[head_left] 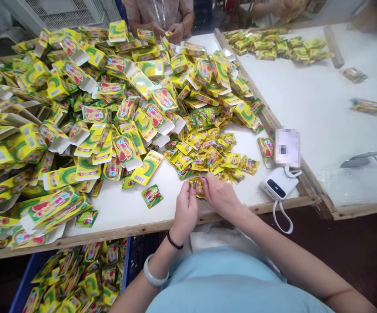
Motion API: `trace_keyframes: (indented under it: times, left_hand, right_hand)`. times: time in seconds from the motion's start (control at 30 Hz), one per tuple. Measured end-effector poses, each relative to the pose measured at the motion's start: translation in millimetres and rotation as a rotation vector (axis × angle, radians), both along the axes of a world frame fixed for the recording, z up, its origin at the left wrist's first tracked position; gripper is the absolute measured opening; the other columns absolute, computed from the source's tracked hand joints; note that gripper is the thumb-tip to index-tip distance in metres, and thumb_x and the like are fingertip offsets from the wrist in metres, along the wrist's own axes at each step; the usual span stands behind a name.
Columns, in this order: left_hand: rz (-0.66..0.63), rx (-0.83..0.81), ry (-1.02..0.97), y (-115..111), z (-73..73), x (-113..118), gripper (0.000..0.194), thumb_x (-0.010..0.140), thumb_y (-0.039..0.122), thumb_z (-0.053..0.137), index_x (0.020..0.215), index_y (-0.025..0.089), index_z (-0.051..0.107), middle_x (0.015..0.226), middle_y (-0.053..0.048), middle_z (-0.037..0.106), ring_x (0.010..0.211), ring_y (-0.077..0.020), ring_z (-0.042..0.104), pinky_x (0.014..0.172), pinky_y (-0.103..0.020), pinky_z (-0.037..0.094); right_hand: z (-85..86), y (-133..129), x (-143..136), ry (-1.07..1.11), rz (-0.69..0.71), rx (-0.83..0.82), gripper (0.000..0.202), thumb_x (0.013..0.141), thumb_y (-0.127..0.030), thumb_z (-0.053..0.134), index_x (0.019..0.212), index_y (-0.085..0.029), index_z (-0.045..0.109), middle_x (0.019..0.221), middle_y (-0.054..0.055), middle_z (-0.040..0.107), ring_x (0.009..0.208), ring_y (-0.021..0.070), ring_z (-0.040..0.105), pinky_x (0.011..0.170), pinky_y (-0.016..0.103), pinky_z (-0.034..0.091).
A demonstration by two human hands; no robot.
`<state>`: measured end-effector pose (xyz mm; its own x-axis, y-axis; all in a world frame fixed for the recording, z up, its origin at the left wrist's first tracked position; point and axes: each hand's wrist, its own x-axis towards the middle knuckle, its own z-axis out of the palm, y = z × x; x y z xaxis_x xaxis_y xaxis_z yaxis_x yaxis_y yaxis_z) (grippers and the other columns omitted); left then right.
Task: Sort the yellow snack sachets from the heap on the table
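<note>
Left hand [187,208] and right hand [220,194] closed on a small yellow packet [198,188]

Between the fingertips of both hands, the yellow packet is pinched near the front edge of the white table [116,211], with the left fingers on one side and the right fingers on the other. Just beyond the hands lies a loose pile of small yellow packets [208,152]. A green packet [152,196] lies by itself on the table to the left of the left hand.

Farther left and back, a large heap of yellow-and-green cartons [136,87] spreads over the table, many with white end flaps open. To the right of the hands, near the wooden rim [266,117], are a white power bank [278,184] with a looped cable, a pixelated pale item [287,148], and a carton [265,150] beside it.

Below the table's front edge, a blue crate [128,258] holds more cartons. Across the table, another person's hands [175,32] are held together. More cartons [273,45] lie on the adjoining table [305,100] at the right.
</note>
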<state>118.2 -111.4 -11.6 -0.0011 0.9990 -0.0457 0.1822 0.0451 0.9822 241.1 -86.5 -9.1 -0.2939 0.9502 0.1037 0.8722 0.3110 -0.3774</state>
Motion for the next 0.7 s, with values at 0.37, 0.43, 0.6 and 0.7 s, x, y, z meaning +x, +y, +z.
trace_keyframes:
  times: [0.37,0.43,0.6,0.7]
  left_hand:
    - [0.045,0.159,0.117,0.7,1.0,-5.6,0.024,0.094,0.025,0.036,0.108,0.019,0.054,0.108,-0.008,0.052,0.107,-0.0189,0.051,0.094,-0.033,0.041]
    - [0.009,0.196,0.137,4.1,2.2,-7.4,0.026,0.093,0.025,0.039,0.114,0.02,0.054,0.112,-0.009,0.05,0.108,-0.0186,0.05,0.095,-0.034,0.041]
    - [-0.015,0.138,0.047,8.1,0.5,-3.8,0.044,0.093,0.027,0.041,0.136,0.024,0.033,0.116,-0.009,0.052,0.102,-0.0176,0.053,0.088,-0.033,0.045]
    - [-0.026,0.157,0.088,8.6,0.0,-0.1,0.039,0.092,0.027,0.043,0.131,0.023,0.041,0.118,-0.009,0.053,0.107,-0.0185,0.051,0.087,-0.032,0.045]
  right_hand:
    - [0.1,-5.9,4.9,1.283,0.015,-0.66,0.035,0.077,-0.035,0.067,0.107,-0.02,0.059,0.095,0.004,0.066,0.072,0.0152,0.065,0.063,0.028,0.057]
    - [-0.1,-5.6,4.8,1.362,-0.058,-0.702,0.032,0.075,-0.035,0.069,0.101,-0.018,0.061,0.081,0.001,0.067,0.059,0.0131,0.065,0.055,0.026,0.056]
    - [2.5,-2.4,9.1,1.511,-0.187,-0.79,0.031,0.075,-0.041,0.069,0.092,-0.017,0.059,0.074,0.0,0.068,0.05,0.0111,0.062,0.046,0.023,0.052]
    - [1.4,-0.7,15.9,1.501,-0.192,-0.768,0.032,0.075,-0.042,0.069,0.093,-0.018,0.058,0.078,0.0,0.068,0.049,0.0106,0.061,0.045,0.024,0.052]
